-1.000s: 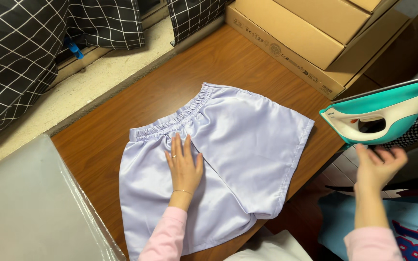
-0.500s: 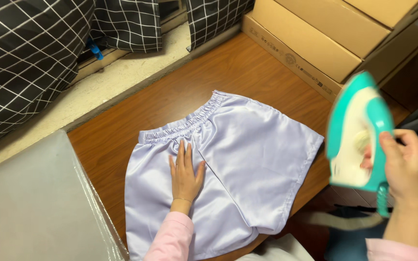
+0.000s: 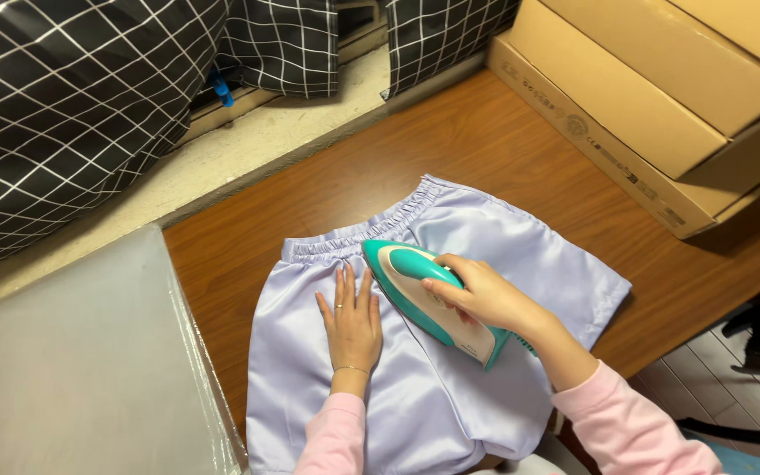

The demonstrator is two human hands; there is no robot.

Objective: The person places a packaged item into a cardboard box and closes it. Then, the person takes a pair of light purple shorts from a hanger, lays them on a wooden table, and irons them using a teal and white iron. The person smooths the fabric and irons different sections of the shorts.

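A pair of pale lilac satin shorts with a gathered elastic waistband lies spread on the brown wooden table. My left hand rests flat on the left half of the shorts, fingers together and pointing away from me. A teal and white clothes iron sits on the fabric just right of that hand, its tip aimed at the waistband. My right hand is closed around the iron's handle. Both my sleeves are pink.
Stacked cardboard boxes line the table's far right. Black bags with a white grid pattern sit behind a pale ledge at the back. A grey panel wrapped in clear plastic lies at the left. The table's right edge drops to the floor.
My right hand lifted the iron from its spot off the table's right side, carried it left and set it down on the shorts. My left hand stayed flat on the fabric.
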